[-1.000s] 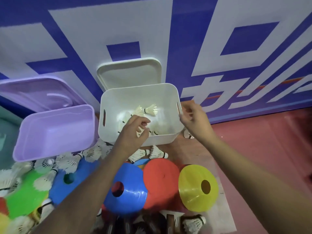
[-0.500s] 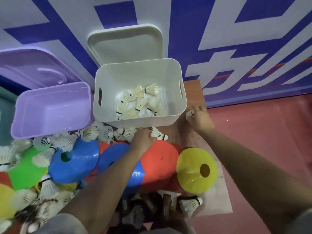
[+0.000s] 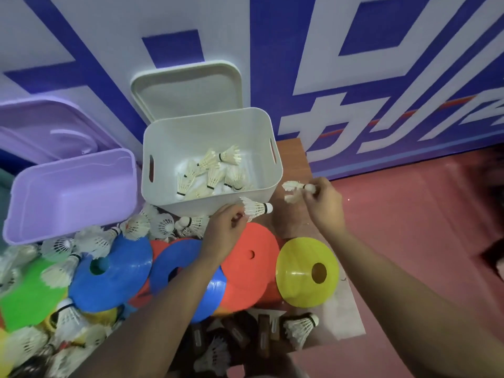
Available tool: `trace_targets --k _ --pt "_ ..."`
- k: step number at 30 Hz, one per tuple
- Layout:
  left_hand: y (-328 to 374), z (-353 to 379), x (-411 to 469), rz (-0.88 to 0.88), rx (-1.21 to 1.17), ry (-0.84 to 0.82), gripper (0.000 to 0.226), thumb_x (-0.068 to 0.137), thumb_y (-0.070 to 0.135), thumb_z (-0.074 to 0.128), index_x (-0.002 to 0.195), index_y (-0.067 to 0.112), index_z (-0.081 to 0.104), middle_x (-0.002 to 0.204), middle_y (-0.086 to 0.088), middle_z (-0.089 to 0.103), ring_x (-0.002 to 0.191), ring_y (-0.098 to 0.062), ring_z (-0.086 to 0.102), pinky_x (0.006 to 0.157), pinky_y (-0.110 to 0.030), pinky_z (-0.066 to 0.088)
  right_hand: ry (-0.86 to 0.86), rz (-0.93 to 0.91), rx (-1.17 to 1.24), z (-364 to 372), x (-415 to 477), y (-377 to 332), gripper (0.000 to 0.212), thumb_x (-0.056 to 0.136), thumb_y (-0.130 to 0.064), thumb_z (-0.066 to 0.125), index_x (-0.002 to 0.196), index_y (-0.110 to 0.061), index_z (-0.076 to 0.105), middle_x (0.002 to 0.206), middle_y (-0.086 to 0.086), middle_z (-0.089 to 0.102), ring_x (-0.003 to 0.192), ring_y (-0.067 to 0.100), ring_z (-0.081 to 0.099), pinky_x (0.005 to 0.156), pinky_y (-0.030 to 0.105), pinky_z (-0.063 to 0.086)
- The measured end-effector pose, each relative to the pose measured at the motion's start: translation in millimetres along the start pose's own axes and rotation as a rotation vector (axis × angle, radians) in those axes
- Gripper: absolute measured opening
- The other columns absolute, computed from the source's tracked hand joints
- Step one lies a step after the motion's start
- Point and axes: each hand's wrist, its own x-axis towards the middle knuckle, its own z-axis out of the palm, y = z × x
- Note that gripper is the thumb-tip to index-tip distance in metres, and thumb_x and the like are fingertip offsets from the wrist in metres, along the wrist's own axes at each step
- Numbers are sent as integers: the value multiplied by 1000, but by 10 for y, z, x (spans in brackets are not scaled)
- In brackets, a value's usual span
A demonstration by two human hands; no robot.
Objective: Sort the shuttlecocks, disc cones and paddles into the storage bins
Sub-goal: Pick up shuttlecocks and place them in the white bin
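Observation:
My left hand [image 3: 225, 230] pinches a white shuttlecock [image 3: 256, 207] by its feathers, just in front of the white bin [image 3: 207, 126]. To the bin's right, my right hand [image 3: 323, 203] holds another shuttlecock [image 3: 296, 186] by its cork. Several shuttlecocks [image 3: 210, 174] lie inside the white bin. Beside it on the left stands an empty purple bin [image 3: 68, 197]. Blue [image 3: 109, 274], orange [image 3: 249, 261] and yellow [image 3: 306, 271] disc cones overlap on the floor under my arms. Dark paddles [image 3: 245, 336] lie partly hidden at the bottom.
Loose shuttlecocks [image 3: 163, 226] are scattered ahead of the bins and at the lower left among a green cone [image 3: 30, 298]. The white lid [image 3: 188, 88] and purple lid [image 3: 49, 126] lean on the blue-and-white wall. Red floor extends to the right.
Each hand has picked up a shuttlecock from the floor and lifted it toward the white bin. One second ago my left hand was over the bin's inside.

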Motion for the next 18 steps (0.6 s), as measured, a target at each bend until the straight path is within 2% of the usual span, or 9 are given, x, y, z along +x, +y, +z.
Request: trace_targets --k 4,7,10,12,13,15,18 --pt "243 -251 -50 -93 -169 67 14 86 12 70 83 24 65 76 12 64 73 -1 61 69 -22 51 147 -28 115 -177 -169 -287 15 94 -19 56 105 -11 61 94 -1 65 86 16 59 71 25 39" --pt "396 -509 -43 -136 -260 142 10 88 12 68 81 16 63 72 7 61 65 -1 57 62 -12 45 195 -137 197 -253 -197 -574 11 94 -21 58 105 -18 59 96 -5 65 85 10 60 73 24 47" --pt "422 -805 79 -113 -228 228 8 89 17 67 82 17 62 75 7 62 69 1 56 65 -6 41 100 -231 171 -149 -172 -869 10 93 -23 59 103 -22 58 97 -8 64 85 5 60 73 22 51" --pt "345 -970 215 -149 -193 285 5 88 20 67 84 19 64 77 8 64 71 3 58 67 -7 42 36 -264 135 22 -135 -1037 14 92 -20 58 105 -15 60 97 -7 61 84 9 60 74 26 50" --pt "298 -1045 279 -185 -204 283 3 88 23 67 87 20 66 80 7 66 73 2 61 70 -11 45 1 -269 103 119 -119 -1115 18 92 -17 58 108 -10 61 97 -6 60 85 12 59 74 23 47" --pt "195 -1169 371 -266 -278 177 10 88 29 67 98 25 68 91 8 69 82 -8 67 78 -22 50 -84 -257 51 318 -102 -1231 29 92 -17 57 119 -6 58 106 3 63 96 19 61 77 21 42" --pt "32 -1366 318 -312 -271 87 22 90 34 65 110 25 67 103 7 69 88 -10 67 80 -26 51 -160 -234 15 544 -217 -1338 44 89 -19 59 130 -5 51 124 13 59 117 27 54 97 35 43"
